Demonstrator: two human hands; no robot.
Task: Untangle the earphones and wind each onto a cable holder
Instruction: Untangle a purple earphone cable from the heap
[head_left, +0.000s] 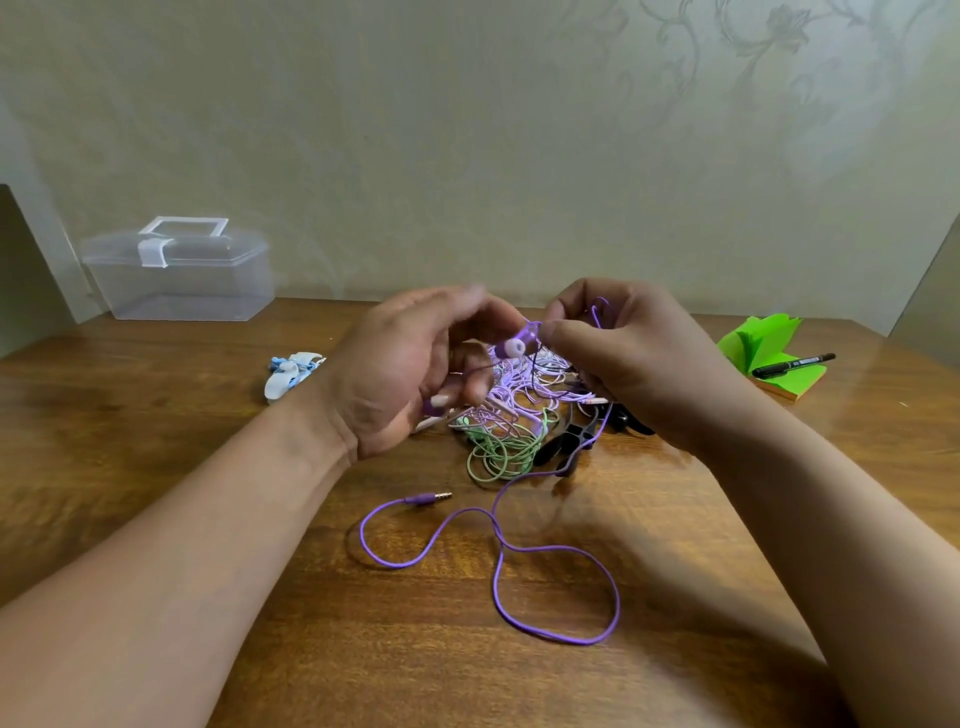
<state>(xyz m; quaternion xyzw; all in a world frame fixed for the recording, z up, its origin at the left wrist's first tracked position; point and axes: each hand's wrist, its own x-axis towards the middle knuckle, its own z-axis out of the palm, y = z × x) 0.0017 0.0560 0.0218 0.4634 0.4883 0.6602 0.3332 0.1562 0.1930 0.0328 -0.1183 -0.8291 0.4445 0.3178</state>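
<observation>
My left hand (410, 374) and my right hand (618, 353) are raised above a tangle of earphones (519, 415) on the wooden table (156, 415). Both pinch the thin purple earphone cable near its top, and a purple earbud (511, 348) hangs between them. A second purple earbud sits in the curled fingers of my left hand. The purple cable (519, 551) trails down in loose loops on the table and ends in a jack plug (431, 498). Green (501, 452), pale pink and black cables lie knotted in the tangle. A white-and-blue cable holder (291, 374) lies to the left.
A clear plastic box (182, 275) with a white latch stands at the back left by the wall. A green sticky-note pad (769, 358) with a black marker (795, 364) on it lies at the back right. Black cable holders (571, 441) lie beside the tangle.
</observation>
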